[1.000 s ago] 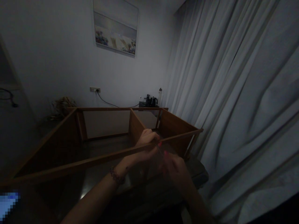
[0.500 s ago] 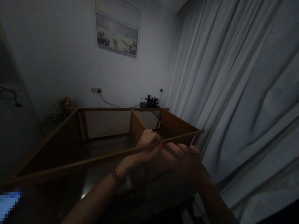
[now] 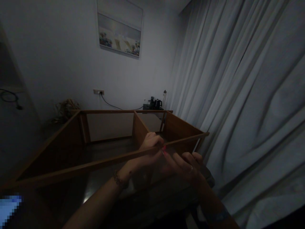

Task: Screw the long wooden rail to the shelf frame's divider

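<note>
A wooden frame with a middle divider stands in front of me, and its near rail (image 3: 100, 163) crosses the view at a slant. My left hand (image 3: 151, 143) reaches beneath this rail and curls its fingers up around it from the far side. A small pinkish-red thing (image 3: 164, 148) shows at the rail beside the left fingertips; it is too small and blurred to name. My right hand (image 3: 187, 163) is on the near side, fingers bent, thumb and forefinger closed at the red thing.
A pale curtain (image 3: 228, 82) hangs along the right side. Behind the frame are a black kettle (image 3: 157, 103), a wall socket (image 3: 98, 92) with a cord, and a bundle of tan material (image 3: 68, 106). A framed picture (image 3: 120, 30) hangs above.
My right hand has drawn slightly down and back from the rail, and more of the red thing shows. My left hand stays where it was.
</note>
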`<state>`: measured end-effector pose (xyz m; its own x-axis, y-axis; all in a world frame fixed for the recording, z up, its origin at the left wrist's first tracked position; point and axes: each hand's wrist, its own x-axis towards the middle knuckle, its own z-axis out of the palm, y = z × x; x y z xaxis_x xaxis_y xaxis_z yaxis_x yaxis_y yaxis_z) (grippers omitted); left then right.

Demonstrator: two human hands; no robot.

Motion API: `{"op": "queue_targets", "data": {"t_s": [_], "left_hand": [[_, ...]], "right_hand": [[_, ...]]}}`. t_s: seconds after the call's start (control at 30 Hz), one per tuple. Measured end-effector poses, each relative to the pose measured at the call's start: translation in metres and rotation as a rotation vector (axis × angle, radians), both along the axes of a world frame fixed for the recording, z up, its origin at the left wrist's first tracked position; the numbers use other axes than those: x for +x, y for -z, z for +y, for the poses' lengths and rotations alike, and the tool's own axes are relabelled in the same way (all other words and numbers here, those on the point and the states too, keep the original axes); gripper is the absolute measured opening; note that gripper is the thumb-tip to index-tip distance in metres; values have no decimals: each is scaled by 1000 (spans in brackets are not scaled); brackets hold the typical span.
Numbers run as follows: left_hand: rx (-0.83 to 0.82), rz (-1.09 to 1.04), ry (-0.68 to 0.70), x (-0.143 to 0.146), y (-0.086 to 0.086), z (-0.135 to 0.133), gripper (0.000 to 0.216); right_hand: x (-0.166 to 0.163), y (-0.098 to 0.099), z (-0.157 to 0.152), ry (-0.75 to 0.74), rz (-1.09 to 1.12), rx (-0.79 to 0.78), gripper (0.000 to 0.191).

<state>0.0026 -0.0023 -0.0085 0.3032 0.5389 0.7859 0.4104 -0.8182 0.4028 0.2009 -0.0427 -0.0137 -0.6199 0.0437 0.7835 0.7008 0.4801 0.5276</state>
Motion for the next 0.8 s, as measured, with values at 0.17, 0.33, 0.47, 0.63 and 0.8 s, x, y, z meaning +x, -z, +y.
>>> {"op": "queue_targets", "data": {"t_s": [0.17,0.33,0.47,0.63,0.8], "left_hand": [[6,10,-4,0,1,0,4],[26,-1,0,0,0,1,5],[61,30,8,0,-1,2,7],[89,18,16,0,0,3,9],[87,15,20,0,-1,3,10]], "right_hand": [[-3,8,11,-13,39,-15,22],[-11,10,9,-146,143,-153,20],[-23,6,-8,-171,332,-275,23],[-34,-5,-24,-34,437,-451,17],[-37,-7,-27,-20,376,-512,25]]}}
